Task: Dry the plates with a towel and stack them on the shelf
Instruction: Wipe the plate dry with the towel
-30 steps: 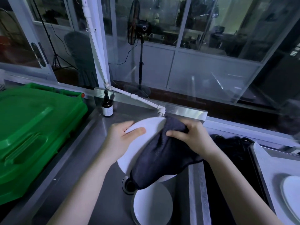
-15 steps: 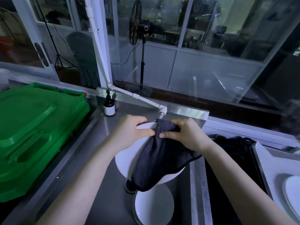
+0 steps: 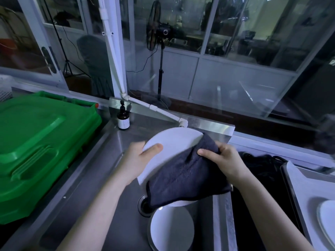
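A white plate (image 3: 174,142) is held tilted above the steel sink (image 3: 101,178). My left hand (image 3: 139,160) grips its left rim, thumb on the face. A dark towel (image 3: 183,176) covers the plate's right and lower part, and my right hand (image 3: 224,162) clutches the towel against the plate. Another white plate (image 3: 172,230) lies in the sink below. At the far right a third white plate (image 3: 326,220) rests on a metal tray (image 3: 297,185).
A green plastic crate lid (image 3: 36,142) fills the left side. A brown pump bottle (image 3: 123,118) stands at the sink's back corner beside a white pipe (image 3: 157,110). The drain (image 3: 144,205) is under the towel. A dark compartment (image 3: 261,169) lies right of the sink.
The plate was turned in my hands, its upper face now showing more. My right hand with the towel slid from the top rim toward the right side.
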